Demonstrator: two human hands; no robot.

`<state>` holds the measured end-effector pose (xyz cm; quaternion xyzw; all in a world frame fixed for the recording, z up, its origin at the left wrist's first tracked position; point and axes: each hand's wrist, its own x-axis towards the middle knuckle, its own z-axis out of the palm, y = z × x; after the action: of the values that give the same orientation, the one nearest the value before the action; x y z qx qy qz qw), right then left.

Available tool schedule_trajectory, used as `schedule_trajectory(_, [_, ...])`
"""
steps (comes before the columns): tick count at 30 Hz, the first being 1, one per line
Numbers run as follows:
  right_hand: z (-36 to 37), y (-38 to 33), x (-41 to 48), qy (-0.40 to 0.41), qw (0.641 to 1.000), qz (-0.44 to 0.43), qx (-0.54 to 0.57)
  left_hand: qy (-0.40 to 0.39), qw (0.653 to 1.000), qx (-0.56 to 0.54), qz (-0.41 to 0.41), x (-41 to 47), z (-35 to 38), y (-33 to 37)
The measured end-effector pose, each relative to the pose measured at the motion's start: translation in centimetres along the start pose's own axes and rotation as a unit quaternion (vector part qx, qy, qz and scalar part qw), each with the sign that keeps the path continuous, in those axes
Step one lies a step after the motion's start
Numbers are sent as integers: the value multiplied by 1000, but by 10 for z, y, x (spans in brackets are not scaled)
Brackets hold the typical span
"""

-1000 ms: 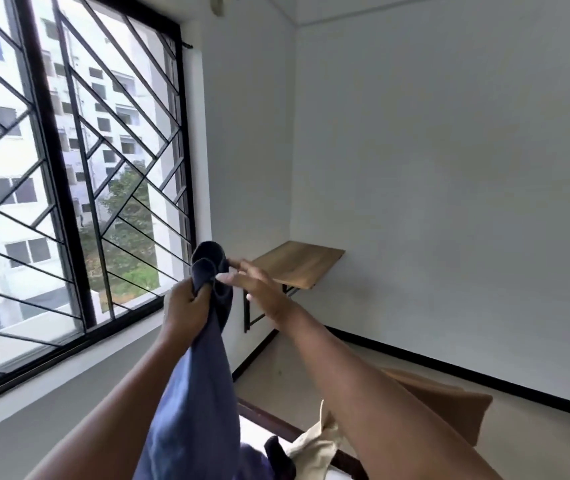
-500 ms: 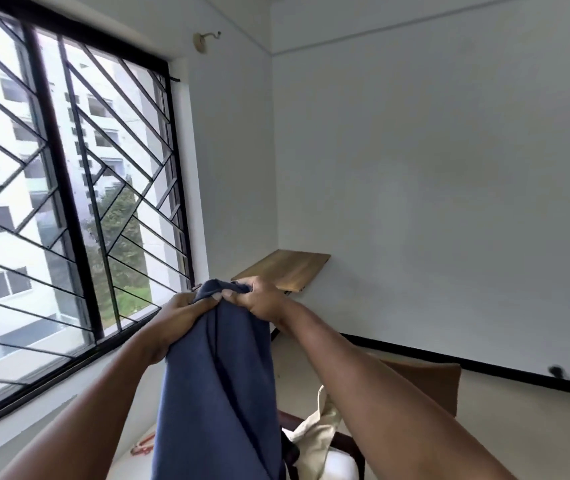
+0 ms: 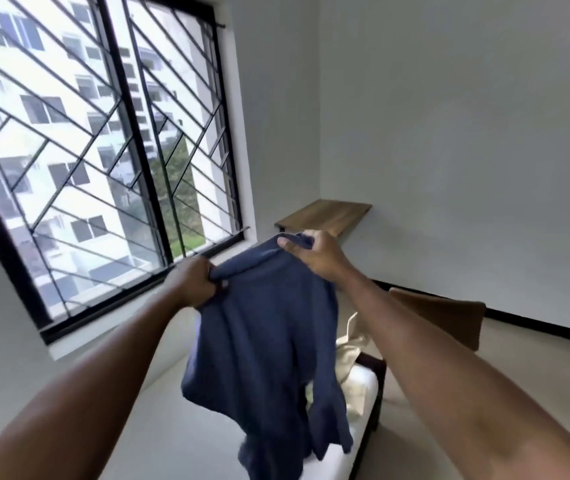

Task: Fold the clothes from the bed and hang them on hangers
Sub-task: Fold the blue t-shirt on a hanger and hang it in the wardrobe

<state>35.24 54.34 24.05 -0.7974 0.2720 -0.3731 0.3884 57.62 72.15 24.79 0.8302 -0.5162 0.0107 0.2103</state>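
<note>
both hands [image 3: 255,268] hold blue shirt [image 3: 262,341] up

Left hand [image 3: 196,284]: centre of frame, fingers curled, gripping shirt [image 3: 262,334].
Right hand [image 3: 314,255]: slightly higher, right of centre, pinching the shirt's top edge.
Arms: both outstretched from the lower corners.

No lettering, label, brand, number or sign can be read on anything here.

Blue shirt [image 3: 266,327] aloft over the bed [image 3: 361,388], its top in left hand [image 3: 195,284] and right hand [image 3: 314,256]
</note>
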Motion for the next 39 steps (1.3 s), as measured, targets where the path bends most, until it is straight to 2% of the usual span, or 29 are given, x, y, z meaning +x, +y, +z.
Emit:
schedule_trajectory(2, [-14,-5,-16,-76,995,0,-71,52,999,5,-7,-7,-17,-8])
schedule_trajectory(4, [-16,-15,-26,-139,979,-6,-148,58,998,8,9,-16,-35,-18])
schedule_trajectory(6, [-9,-27,-31,-105,981,-8,-164,16,999,21,44,-25,-50,-33])
schedule_trajectory(8, [2,-44,-38,-62,983,-3,-173,-13,995,81,63,-38,-64,-60])
schedule_trajectory(11, [21,-74,-52,-73,980,6,-182,13,989,141,50,-61,-84,-109])
schedule_trajectory(13, [40,-90,-60,-65,979,26,-192,38,990,131,29,-77,-97,-148])
schedule_trajectory(17, [71,-114,-74,-5,958,60,-282,43,993,103,-22,-102,-106,-216])
schedule_trajectory(21, [101,-122,-90,31,952,106,-287,34,998,42,-38,-117,-114,-263])
schedule_trajectory(26, [128,-123,-108,31,925,171,-338,0,1000,-13,-19,-126,-120,-299])
schedule_trajectory(29, [141,-118,-114,28,911,202,-357,-61,998,8,1,-119,-118,-309])
schedule_trajectory(32, [162,-104,-116,39,911,240,-334,-108,992,68,-5,-110,-106,-320])
schedule_trajectory(34, [179,-80,-108,72,921,294,-246,-112,989,90,-29,-101,-90,-331])
schedule_trajectory(36, [194,-59,-97,94,921,343,-156,-110,989,77,-62,-84,-71,-340])
schedule_trajectory(39, [219,-15,-78,93,924,364,-72,-99,988,37,-109,-59,-41,-347])
